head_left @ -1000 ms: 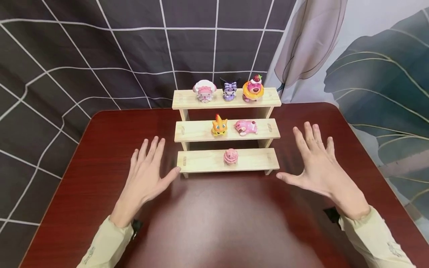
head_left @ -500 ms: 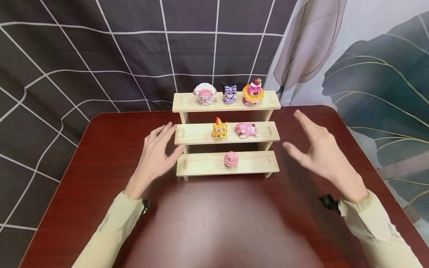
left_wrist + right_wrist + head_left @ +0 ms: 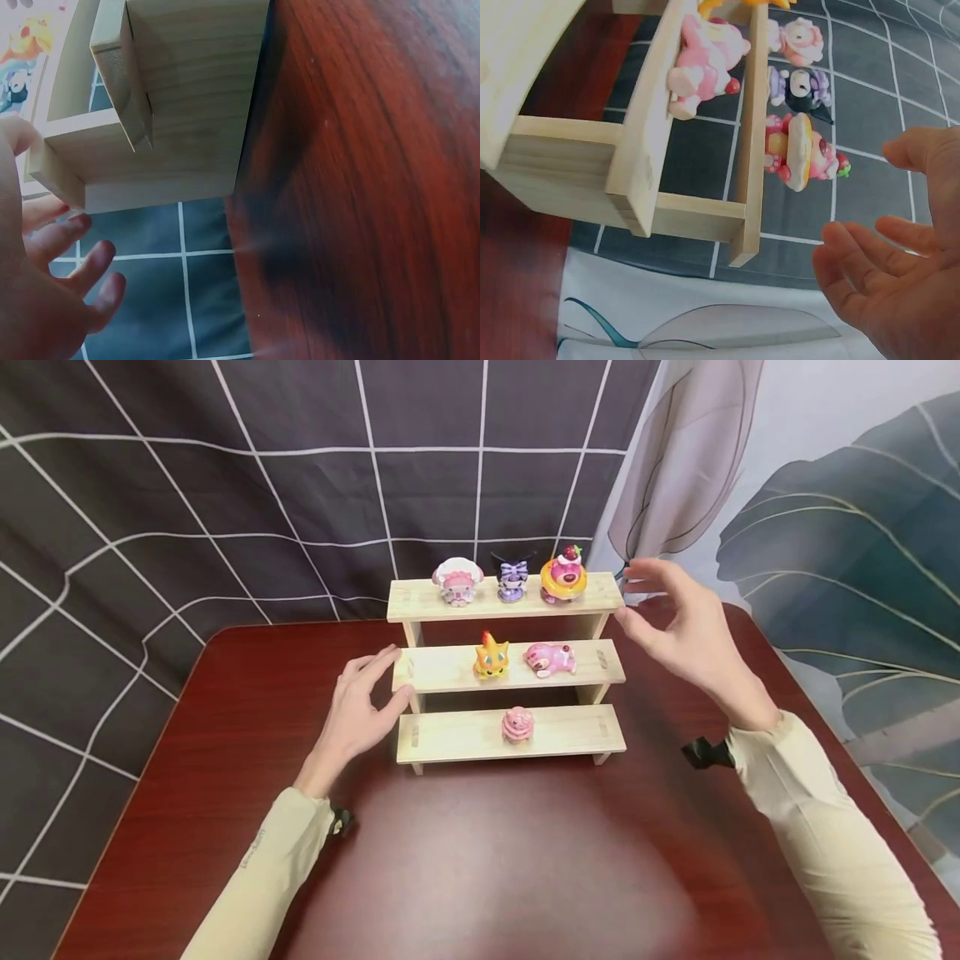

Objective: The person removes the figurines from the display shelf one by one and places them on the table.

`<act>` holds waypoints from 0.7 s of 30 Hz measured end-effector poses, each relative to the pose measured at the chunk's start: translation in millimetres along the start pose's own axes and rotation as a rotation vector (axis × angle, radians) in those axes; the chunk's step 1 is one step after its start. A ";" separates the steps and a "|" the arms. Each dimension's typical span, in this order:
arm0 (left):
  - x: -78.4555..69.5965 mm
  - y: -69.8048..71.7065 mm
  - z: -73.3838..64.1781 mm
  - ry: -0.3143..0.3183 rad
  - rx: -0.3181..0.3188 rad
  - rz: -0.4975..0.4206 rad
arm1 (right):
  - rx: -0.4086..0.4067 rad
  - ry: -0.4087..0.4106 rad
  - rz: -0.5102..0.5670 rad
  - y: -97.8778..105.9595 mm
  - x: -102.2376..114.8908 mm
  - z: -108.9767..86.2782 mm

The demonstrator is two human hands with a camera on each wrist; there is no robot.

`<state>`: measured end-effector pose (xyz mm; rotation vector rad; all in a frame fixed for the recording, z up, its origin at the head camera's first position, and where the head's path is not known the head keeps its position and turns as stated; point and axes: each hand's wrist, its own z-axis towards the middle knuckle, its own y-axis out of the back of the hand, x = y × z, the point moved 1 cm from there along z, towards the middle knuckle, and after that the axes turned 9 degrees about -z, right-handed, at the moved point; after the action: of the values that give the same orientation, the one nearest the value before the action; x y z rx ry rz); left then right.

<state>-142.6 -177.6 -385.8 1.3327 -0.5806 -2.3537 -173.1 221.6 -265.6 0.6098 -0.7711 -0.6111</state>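
A three-tier wooden display stand (image 3: pixel 442 739) carries several small toy figurines. My left hand (image 3: pixel 356 714) holds the left end of its middle shelf, thumb on the near edge and fingers at the far edge; in the left wrist view the thumb and index finger (image 3: pixel 46 213) span the board's end. My right hand (image 3: pixel 693 639) hovers off the right end of the top shelf, thumb and fingers apart with nothing between them. Nearest to it is a pink bear figurine in an orange swim ring (image 3: pixel 562 578), topped with a strawberry.
Beside the bear stand a purple figurine (image 3: pixel 513 581) and a white-hatted pink figurine (image 3: pixel 457 583). An orange figurine (image 3: pixel 491 658) and a lying pink bear (image 3: pixel 551 659) share the middle shelf. A round pink figurine (image 3: pixel 518 725) sits below. Behind the table (image 3: pixel 480 860) hangs a dark checked curtain (image 3: pixel 300 493).
My left hand has moved right and forward onto the stand's left end. The right hand has moved up and left, from beside the stand towards the top shelf. The figurines stay in place.
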 end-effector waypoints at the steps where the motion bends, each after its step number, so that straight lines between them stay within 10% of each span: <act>1: 0.0 -0.6 0.0 0.005 -0.004 -0.005 | 0.003 -0.009 0.005 -1.0 -1.1 3.3; 21: -3.6 -3.6 -1.6 -0.015 -0.045 -0.016 | 0.086 0.007 0.031 -21.4 -10.6 34.4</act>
<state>-139.9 -173.0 -385.9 1.3053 -0.5198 -2.3771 -211.8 205.3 -265.5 0.6777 -0.8018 -0.5494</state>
